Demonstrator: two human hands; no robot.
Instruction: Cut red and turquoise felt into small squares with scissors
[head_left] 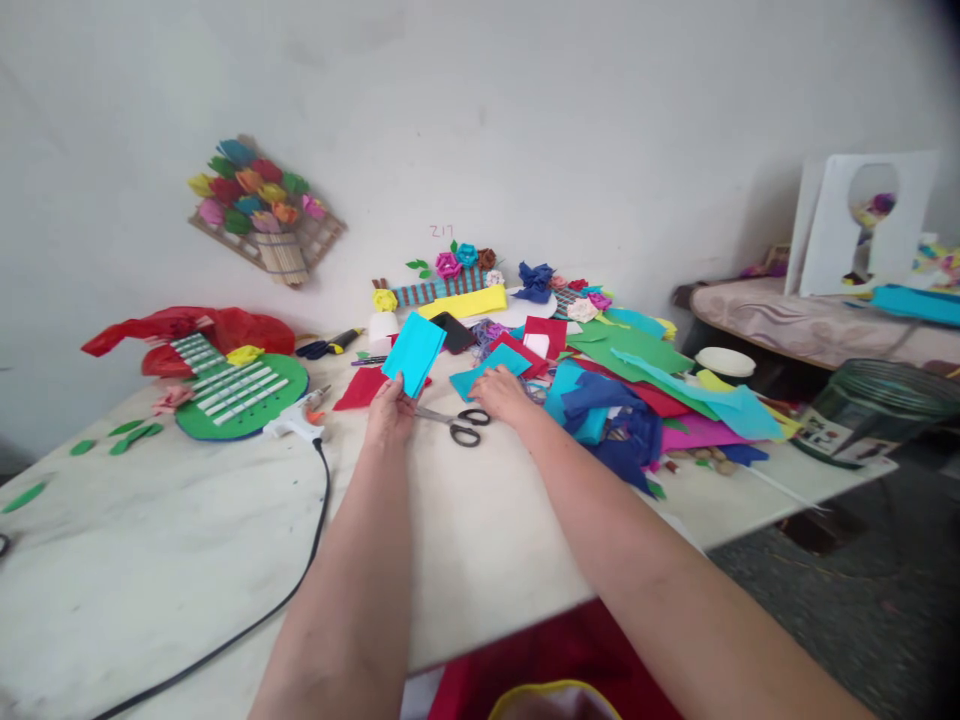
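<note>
My left hand [391, 410] is closed on a bright blue piece of paper [415, 352], thumb in front, holding it raised and tilted above the table. My right hand [504, 394] has its fingers bent together at the near edge of another blue paper sheet [472, 378], which lies over red paper. Between the hands, black-handled scissors [465, 428] lie on the table, their blades pointing at my left hand and partly hidden by it. Red paper [361, 388] lies just behind my left hand.
A white glue gun [298, 418] with a black cord [319, 530] stands left, beside a green disc [296, 375] with white strips. Coloured papers [630, 345] pile up at the right. A dark phone [454, 333] lies behind; a large jar [862, 420] stands at the right edge.
</note>
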